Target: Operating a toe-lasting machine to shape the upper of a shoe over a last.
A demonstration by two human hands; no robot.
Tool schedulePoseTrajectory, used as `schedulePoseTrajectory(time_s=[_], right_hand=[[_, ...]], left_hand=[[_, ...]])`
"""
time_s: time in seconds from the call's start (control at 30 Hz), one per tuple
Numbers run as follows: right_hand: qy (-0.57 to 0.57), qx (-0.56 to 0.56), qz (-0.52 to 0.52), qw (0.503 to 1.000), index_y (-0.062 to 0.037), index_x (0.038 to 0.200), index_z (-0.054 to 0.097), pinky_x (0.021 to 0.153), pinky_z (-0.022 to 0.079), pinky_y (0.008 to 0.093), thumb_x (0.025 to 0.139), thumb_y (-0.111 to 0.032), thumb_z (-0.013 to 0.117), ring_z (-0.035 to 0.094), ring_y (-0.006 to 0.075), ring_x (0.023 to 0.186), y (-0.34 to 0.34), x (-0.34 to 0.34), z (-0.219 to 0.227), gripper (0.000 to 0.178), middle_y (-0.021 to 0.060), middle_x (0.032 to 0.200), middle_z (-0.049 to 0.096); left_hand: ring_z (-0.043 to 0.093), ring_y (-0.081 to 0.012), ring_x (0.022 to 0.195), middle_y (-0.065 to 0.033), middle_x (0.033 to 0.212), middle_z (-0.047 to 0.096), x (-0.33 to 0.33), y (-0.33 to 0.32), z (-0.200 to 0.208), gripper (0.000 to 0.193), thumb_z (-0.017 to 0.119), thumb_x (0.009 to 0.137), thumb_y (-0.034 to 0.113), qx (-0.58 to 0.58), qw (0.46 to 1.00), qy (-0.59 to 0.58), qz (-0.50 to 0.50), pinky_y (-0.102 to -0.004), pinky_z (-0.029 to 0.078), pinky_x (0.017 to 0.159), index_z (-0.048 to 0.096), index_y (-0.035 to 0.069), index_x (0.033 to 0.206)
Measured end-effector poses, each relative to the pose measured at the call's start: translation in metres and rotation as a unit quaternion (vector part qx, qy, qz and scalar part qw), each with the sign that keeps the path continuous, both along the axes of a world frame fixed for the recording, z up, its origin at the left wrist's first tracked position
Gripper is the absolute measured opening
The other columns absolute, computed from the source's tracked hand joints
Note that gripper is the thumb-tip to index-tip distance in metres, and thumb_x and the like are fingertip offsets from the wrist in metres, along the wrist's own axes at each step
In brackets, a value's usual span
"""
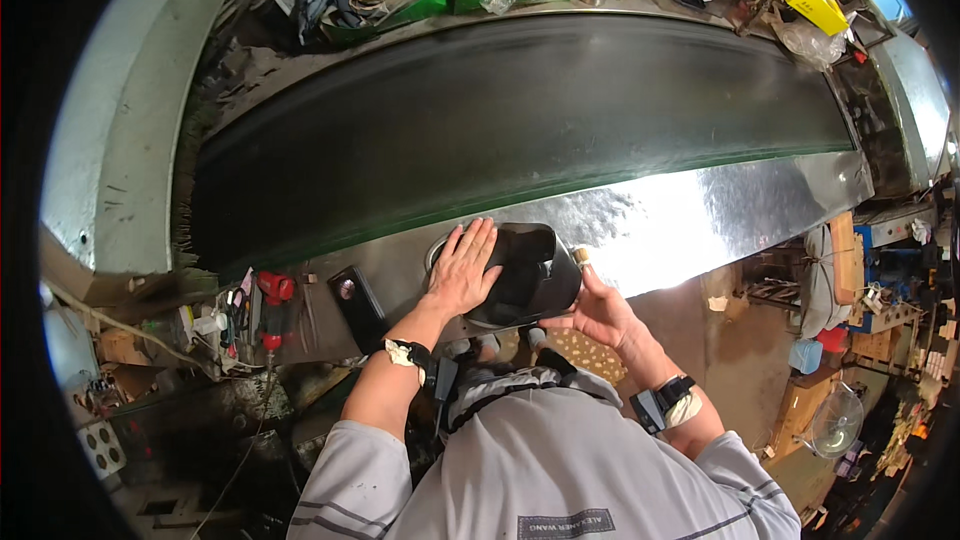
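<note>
Sitting on bench: black vessel, left hand flat across its left, right hand spread wide at its right.

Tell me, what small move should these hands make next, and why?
Perhaps ease the black container slightly forward: its near side seems to reach the front edge of the metal bench; the left hand rests on it, the right hand is beside it.

Rm over belt, tool L
</note>
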State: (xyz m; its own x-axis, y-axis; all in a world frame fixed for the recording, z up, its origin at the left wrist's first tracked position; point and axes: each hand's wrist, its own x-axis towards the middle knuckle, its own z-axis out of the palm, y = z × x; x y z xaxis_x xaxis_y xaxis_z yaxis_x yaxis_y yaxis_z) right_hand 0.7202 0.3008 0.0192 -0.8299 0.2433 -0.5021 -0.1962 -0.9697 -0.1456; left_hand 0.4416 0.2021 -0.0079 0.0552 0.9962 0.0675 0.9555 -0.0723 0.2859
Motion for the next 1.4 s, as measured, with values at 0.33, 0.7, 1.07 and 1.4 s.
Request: schedulePoseTrajectory(time_s=[0.33,0.7,1.07,1.4], right_hand=[[-0.061,0.017,0.016,0.998,-0.0074,0.14,0.048,0.098,0.048,0.0697,0.104,-0.041,0.048,0.057,0.0419,0.123,0.0,-0.005,-0.009,0.049,0.0192,0.134,0.059],[-0.045,0.012,0.021,0.999,-0.0158,0.146,0.041,0.096,0.05,0.066,0.101,-0.041,0.058,0.058,0.0402,0.123,0.0,-0.009,-0.002,0.054,0.0147,0.139,0.055],[-0.034,0.006,0.013,0.999,-0.0186,0.147,0.038,0.096,0.05,0.0678,0.105,-0.037,0.051,0.054,0.0417,0.128,0.011,-0.013,-0.002,0.048,0.0151,0.142,0.052],[-0.058,0.036,0.045,0.997,-0.0244,0.15,0.034,0.093,0.053,0.0654,0.106,-0.036,0.049,0.057,0.0415,0.124,0.013,-0.003,-0.006,0.048,0.0138,0.141,0.052]], left_hand=[[0.042,-0.0356,0.142,-0.0222,0.148,0.049,-0.035,-0.019,0.005,0.042,0.049,0.101,0.012,0.151,0.97,-0.094,0.167,-0.0452,0.032,0.119,0.051,-0.007,0.139],[0.015,-0.0306,0.154,-0.0204,0.163,0.023,-0.007,-0.005,-0.015,0.081,0.048,0.098,0.051,-0.033,0.991,0.042,0.125,-0.0468,0.01,0.125,0.03,-0.005,0.153],[0.019,-0.0362,0.152,-0.0237,0.162,0.024,-0.009,0.0,-0.008,0.079,0.054,0.097,0.043,-0.032,0.994,0.007,0.108,-0.0497,0.012,0.124,0.029,-0.007,0.153],[0.033,-0.0375,0.146,-0.0237,0.154,0.039,-0.048,0.041,-0.016,0.056,0.052,0.1,0.033,0.16,0.913,-0.092,0.365,-0.0541,0.019,0.121,0.046,-0.001,0.144]])
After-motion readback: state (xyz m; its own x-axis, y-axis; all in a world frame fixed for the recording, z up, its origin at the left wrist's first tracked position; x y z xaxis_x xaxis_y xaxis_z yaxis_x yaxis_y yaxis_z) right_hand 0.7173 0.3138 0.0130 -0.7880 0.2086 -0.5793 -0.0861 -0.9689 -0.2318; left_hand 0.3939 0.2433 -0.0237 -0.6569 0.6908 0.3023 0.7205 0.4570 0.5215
